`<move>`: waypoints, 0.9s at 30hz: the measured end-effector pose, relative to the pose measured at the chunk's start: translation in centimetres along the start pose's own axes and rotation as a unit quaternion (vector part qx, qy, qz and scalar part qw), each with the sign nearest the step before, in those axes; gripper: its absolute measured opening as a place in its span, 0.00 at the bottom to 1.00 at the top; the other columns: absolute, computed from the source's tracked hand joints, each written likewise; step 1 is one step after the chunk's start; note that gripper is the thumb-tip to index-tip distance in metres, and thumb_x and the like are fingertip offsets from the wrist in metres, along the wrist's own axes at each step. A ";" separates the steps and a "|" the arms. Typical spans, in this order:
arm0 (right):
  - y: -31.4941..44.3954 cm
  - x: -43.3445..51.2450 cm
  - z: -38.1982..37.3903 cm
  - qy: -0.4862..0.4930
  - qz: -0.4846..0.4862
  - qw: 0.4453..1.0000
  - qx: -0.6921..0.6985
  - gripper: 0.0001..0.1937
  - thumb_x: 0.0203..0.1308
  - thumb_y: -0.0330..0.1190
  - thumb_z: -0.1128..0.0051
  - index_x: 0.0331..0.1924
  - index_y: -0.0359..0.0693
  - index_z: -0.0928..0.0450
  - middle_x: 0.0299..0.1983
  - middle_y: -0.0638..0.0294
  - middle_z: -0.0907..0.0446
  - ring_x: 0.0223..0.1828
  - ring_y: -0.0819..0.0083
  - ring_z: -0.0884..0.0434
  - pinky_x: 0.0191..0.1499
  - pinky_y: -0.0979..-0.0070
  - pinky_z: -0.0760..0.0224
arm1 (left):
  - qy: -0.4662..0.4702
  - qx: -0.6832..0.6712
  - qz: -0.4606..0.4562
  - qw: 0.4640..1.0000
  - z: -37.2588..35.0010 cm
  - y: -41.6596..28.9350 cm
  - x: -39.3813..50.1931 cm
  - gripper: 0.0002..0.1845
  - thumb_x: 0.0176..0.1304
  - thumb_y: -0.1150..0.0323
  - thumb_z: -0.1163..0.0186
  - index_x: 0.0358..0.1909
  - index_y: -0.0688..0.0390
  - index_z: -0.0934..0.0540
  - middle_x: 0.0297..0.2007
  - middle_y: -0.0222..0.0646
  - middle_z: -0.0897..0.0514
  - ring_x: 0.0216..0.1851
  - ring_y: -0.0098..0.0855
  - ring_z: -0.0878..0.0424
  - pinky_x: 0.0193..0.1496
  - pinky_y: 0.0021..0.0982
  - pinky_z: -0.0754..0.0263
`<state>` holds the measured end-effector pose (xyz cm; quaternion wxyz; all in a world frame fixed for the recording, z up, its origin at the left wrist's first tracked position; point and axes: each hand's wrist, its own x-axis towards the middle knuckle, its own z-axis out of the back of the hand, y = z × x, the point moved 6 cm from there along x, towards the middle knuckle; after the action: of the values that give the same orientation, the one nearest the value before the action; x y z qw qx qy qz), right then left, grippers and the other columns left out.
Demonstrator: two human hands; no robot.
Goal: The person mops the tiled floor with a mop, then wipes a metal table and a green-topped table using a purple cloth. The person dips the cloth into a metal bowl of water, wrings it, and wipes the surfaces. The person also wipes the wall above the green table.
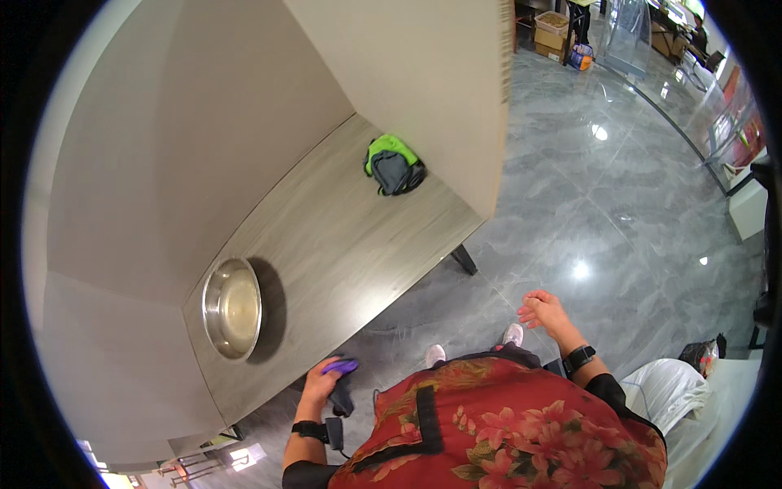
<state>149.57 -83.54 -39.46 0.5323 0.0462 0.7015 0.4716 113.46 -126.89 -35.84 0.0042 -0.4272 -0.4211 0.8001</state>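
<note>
My left hand is at the front edge of the wooden table, closed on a purple cloth; something dark grey hangs just below it. My right hand is over the floor to the right of the table, fingers slightly curled and holding nothing. A round metal basin with cloudy liquid in it stands at the table's left end. Near the far right corner, against the partition, lies a green and grey bag, with black parts on its side.
Tall beige panels rise behind the table and at its right end. A black table leg juts out over the tiled floor. White fabric lies at the lower right. Cardboard boxes and a seated person are in the background.
</note>
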 end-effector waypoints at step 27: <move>27.3 0.5 11.6 0.169 0.332 0.926 0.056 0.21 0.55 0.25 0.31 0.54 0.37 0.23 0.46 0.64 0.17 0.47 0.76 0.19 0.52 0.74 0.24 | 0.270 0.130 -0.502 0.811 -45.0 -42.0 -4.6 0.48 0.56 0.62 0.31 0.75 0.57 0.46 0.71 0.55 0.41 0.72 0.50 0.41 0.72 0.43 0.42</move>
<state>146.62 -61.08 -20.31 0.2157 0.2259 0.7505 0.5824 132.49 -71.29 -16.90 0.5741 -0.3512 -0.4512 0.5861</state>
